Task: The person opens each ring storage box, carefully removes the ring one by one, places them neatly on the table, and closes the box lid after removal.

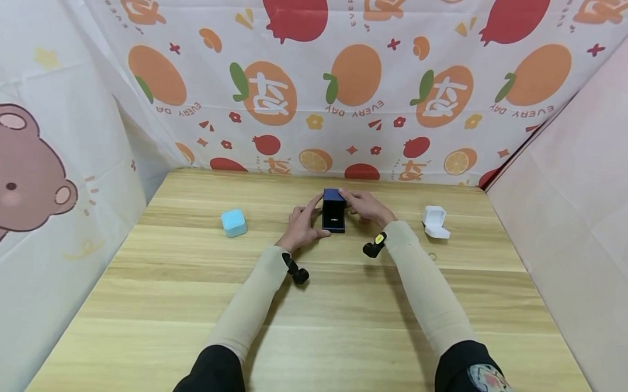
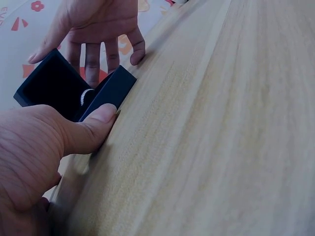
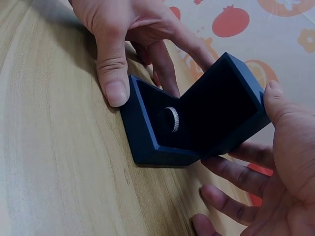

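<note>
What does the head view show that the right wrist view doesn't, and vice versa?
Only the head view shows the light blue box, open white box and golden loop on the table.

Only the right wrist view clearly shows the ring's textured band.

Both show the open dark blue box holding that ring, the left hand and right hand touching it, and the printed cloth.

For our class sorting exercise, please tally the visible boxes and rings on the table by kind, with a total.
Boxes: 3 (open dark-blue square box, open white box, light-blue rounded box)
Rings: 2 (sparkling silver ring in the dark-blue box, thin gold-coloured ring on the wooden table)
Total: 5
</note>
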Tool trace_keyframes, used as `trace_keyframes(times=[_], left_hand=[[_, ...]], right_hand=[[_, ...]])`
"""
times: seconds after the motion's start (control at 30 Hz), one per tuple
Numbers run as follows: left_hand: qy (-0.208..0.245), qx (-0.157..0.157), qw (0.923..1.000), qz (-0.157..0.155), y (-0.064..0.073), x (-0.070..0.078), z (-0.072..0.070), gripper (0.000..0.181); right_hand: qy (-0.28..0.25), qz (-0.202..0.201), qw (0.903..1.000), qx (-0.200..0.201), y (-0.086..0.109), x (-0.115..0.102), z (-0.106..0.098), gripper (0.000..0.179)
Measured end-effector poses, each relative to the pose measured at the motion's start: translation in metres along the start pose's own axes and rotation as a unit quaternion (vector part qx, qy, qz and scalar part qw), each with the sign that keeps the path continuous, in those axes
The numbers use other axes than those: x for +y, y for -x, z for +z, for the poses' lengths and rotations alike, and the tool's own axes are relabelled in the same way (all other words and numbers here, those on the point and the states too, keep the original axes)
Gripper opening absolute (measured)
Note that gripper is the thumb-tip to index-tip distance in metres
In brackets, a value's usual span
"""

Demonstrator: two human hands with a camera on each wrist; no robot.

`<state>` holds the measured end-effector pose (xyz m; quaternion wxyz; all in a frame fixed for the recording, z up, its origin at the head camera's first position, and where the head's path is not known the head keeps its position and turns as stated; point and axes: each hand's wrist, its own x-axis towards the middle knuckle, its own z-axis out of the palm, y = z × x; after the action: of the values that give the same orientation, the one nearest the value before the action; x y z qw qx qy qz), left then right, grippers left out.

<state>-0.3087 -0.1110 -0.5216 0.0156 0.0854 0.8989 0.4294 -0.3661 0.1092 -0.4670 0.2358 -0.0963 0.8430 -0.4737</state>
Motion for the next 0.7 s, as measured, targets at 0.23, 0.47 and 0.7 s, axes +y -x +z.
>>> trace_keyframes(times=[0.23,0.47,0.7], left_hand=[[-0.002,0.000,1.0000,0.008,-0.0020,-0.0013,-0.0001,0.106],[-0.002,-0.001,1.0000,0.007,-0.0023,-0.0007,-0.0007,0.106],[-0.005,-0.004,0.9999,0.010,-0.0020,0.0012,-0.0010,0.107]], right_hand=[[0.018,-0.004,0.9998,0.011,-0.0021,0.0004,0.0002,0.073],[0.016,0.003,0.9997,0.016,-0.0054,0.0025,0.0011,0.075],[0.021,0.002,0.9995,0.024,-0.0061,0.0030,0.0019,0.076]])
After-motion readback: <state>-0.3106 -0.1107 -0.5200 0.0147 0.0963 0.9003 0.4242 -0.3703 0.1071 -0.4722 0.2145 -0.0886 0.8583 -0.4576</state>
